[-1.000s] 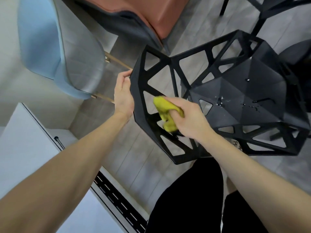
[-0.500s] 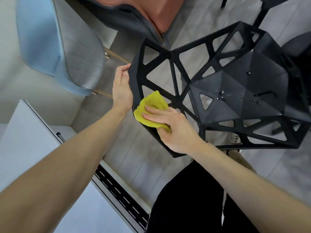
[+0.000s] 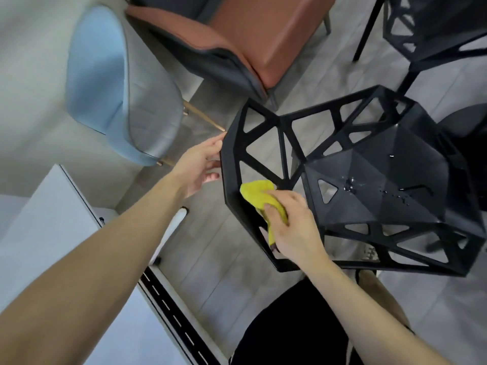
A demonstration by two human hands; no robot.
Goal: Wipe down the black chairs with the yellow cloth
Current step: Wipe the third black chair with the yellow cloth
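Far L: white flat-topped cabinet, low in view, not part of the job.
Blue chair: pale blue padded shell chair w/ brass-tone legs, well apart from the work.
L hand: left hand released, fingers fairly straight, tips touching outer edge of the backrest; prob. steadying it.
Brown chair: rust-brown leather chair, top centre, behind.
Cloth: bunched yellow cloth lies on lower-L bars of the backrest lattice.
R hand: right hand grasping the cloth, fingers curled over it, pressing it to the frame.
Centre-R: black plastic chair w/ open triangle lattice.
Seat: drops of liquid on the seat panel; looks not wiped yet.
Top R: 2nd black lattice chair, partly cut off; can't tell if cleaned.
Progress: early-to-mid, I'd judge. Backrest under way; seat, R side, legs + 2nd chair likely left.
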